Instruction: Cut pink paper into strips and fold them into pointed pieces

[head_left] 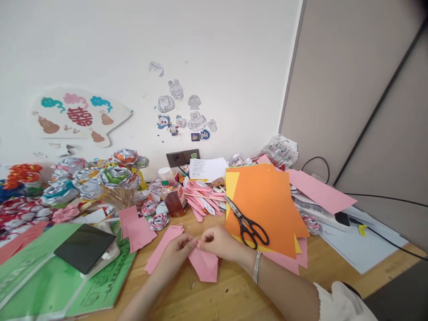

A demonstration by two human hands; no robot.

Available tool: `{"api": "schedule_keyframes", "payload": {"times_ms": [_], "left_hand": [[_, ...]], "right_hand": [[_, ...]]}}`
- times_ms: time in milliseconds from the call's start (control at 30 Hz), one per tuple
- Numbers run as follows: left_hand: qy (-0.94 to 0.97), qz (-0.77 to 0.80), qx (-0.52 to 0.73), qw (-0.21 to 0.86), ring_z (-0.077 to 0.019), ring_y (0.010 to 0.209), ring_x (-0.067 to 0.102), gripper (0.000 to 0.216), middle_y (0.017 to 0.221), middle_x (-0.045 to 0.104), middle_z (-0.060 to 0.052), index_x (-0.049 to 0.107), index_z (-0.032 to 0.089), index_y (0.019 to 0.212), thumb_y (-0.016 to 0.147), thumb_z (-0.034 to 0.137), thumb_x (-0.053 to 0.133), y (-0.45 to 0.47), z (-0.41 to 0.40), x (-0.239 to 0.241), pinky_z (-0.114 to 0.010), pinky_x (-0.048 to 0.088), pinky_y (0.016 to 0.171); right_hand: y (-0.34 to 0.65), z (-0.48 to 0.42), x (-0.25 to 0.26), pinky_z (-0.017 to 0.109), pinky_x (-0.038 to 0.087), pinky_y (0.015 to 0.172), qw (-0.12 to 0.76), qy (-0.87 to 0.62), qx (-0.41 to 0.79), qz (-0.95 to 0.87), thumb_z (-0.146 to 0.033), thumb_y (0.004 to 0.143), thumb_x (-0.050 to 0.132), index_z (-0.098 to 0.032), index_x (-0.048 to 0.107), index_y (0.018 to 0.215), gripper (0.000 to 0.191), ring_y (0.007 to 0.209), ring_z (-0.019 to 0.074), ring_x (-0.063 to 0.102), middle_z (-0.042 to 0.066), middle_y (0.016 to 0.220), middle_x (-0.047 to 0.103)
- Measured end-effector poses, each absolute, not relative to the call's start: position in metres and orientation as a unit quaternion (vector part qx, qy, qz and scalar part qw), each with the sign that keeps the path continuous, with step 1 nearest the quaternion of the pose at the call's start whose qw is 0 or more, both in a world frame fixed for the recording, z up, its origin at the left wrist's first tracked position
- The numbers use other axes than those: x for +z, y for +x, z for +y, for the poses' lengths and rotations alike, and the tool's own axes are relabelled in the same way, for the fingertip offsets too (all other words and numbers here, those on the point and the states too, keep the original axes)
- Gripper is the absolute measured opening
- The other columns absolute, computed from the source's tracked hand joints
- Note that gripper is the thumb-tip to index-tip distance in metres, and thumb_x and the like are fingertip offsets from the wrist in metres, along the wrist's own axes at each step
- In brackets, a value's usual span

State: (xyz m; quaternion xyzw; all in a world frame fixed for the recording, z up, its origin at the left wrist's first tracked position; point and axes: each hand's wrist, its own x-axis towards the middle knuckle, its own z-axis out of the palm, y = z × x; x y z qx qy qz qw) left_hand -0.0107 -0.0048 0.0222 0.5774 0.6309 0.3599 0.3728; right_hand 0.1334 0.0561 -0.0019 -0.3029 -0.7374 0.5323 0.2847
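Observation:
My left hand (pixel 177 254) and my right hand (pixel 219 243) meet over the wooden table (pixel 234 292), both pinching the top edge of a small folded pink paper piece (pixel 204 265) that lies on the wood. A silver bracelet (pixel 257 266) circles my right wrist. Left of my hands lie more pink paper strips (pixel 160 249). Black-handled scissors (pixel 247 223) rest on a stack of orange paper sheets (pixel 267 209) just right of my right hand.
A dark phone (pixel 85 247) lies on green printed sheets (pixel 40 281) at the left. Paper roses on sticks (pixel 100 178) crowd the back left. A small bottle (pixel 172 196), folded pink pieces (pixel 203 198), pink sheets (pixel 321 191) and cables (pixel 384 236) stand behind and right.

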Motion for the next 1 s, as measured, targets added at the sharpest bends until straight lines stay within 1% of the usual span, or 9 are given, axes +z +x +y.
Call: {"api": "schedule_keyframes", "payload": {"times_ms": [167,300,400,467,567,667,833,900,1000], "left_hand": [[0.564,0.631,0.375,0.378,-0.0120,0.056,0.038,0.034,0.056,0.041,0.005,0.049,0.018,0.059,0.070,0.050,0.049,-0.007,-0.007,0.031,-0.022,0.029,0.053],[0.585,0.633,0.360,0.356,-0.0115,0.054,0.035,0.034,0.054,0.038,0.006,0.049,0.018,0.056,0.070,0.049,0.051,-0.008,-0.007,0.034,-0.022,0.028,0.052],[0.599,0.633,0.362,0.330,-0.0112,0.054,0.035,0.035,0.053,0.038,0.006,0.048,0.018,0.054,0.070,0.049,0.052,-0.009,-0.006,0.032,-0.022,0.027,0.050],[0.600,0.625,0.367,0.339,-0.0117,0.055,0.038,0.034,0.055,0.042,0.005,0.051,0.017,0.057,0.070,0.048,0.052,-0.010,-0.005,0.031,-0.022,0.030,0.051],[0.590,0.602,0.368,0.393,-0.0130,0.059,0.045,0.031,0.061,0.049,0.003,0.056,0.016,0.066,0.069,0.047,0.055,-0.010,-0.004,0.029,-0.023,0.035,0.054],[0.578,0.594,0.375,0.415,-0.0134,0.060,0.047,0.032,0.062,0.048,0.003,0.055,0.016,0.067,0.069,0.048,0.056,-0.009,-0.004,0.028,-0.023,0.038,0.055],[0.568,0.578,0.391,0.436,-0.0159,0.067,0.051,0.030,0.067,0.051,0.002,0.054,0.016,0.071,0.070,0.046,0.055,-0.009,-0.005,0.027,-0.026,0.042,0.062],[0.567,0.582,0.396,0.428,-0.0165,0.069,0.051,0.029,0.068,0.052,0.001,0.053,0.017,0.072,0.071,0.045,0.053,-0.008,-0.005,0.026,-0.026,0.041,0.063],[0.577,0.608,0.401,0.370,-0.0152,0.067,0.049,0.027,0.067,0.051,0.002,0.053,0.017,0.070,0.074,0.044,0.049,-0.006,-0.006,0.023,-0.024,0.038,0.060]], "right_hand": [[0.136,0.058,0.002,0.018,0.032,0.049,0.273,-0.302,0.546,-0.732,-0.026,0.069,0.058,-0.013,0.056,0.059,0.017,0.054,0.0078,0.043,-0.003,0.056,0.050],[0.138,0.063,0.000,0.018,0.027,0.046,0.234,-0.268,0.555,-0.752,-0.034,0.074,0.054,-0.013,0.055,0.061,0.025,0.052,0.0067,0.037,-0.004,0.055,0.044],[0.140,0.066,-0.001,0.018,0.024,0.045,0.232,-0.255,0.540,-0.768,-0.035,0.076,0.051,-0.013,0.055,0.060,0.027,0.051,0.0064,0.034,-0.005,0.053,0.039],[0.141,0.068,0.000,0.018,0.024,0.045,0.247,-0.265,0.531,-0.766,-0.034,0.075,0.053,-0.013,0.057,0.062,0.025,0.052,0.0068,0.036,-0.004,0.055,0.042],[0.142,0.071,-0.001,0.018,0.028,0.046,0.265,-0.291,0.522,-0.757,-0.033,0.072,0.057,-0.013,0.062,0.067,0.021,0.055,0.0079,0.041,-0.003,0.058,0.049],[0.142,0.073,-0.003,0.019,0.029,0.047,0.274,-0.298,0.525,-0.749,-0.033,0.072,0.058,-0.013,0.063,0.068,0.022,0.054,0.0083,0.043,-0.002,0.059,0.053],[0.141,0.071,-0.001,0.020,0.030,0.048,0.286,-0.305,0.512,-0.751,-0.035,0.073,0.058,-0.013,0.064,0.067,0.024,0.056,0.0097,0.044,-0.001,0.060,0.054],[0.140,0.069,0.000,0.020,0.031,0.049,0.294,-0.302,0.500,-0.756,-0.033,0.073,0.058,-0.013,0.063,0.067,0.022,0.057,0.0100,0.045,0.000,0.061,0.054],[0.139,0.067,0.001,0.019,0.031,0.049,0.306,-0.298,0.489,-0.760,-0.029,0.075,0.056,-0.013,0.062,0.066,0.020,0.058,0.0095,0.045,0.000,0.061,0.054]]}}
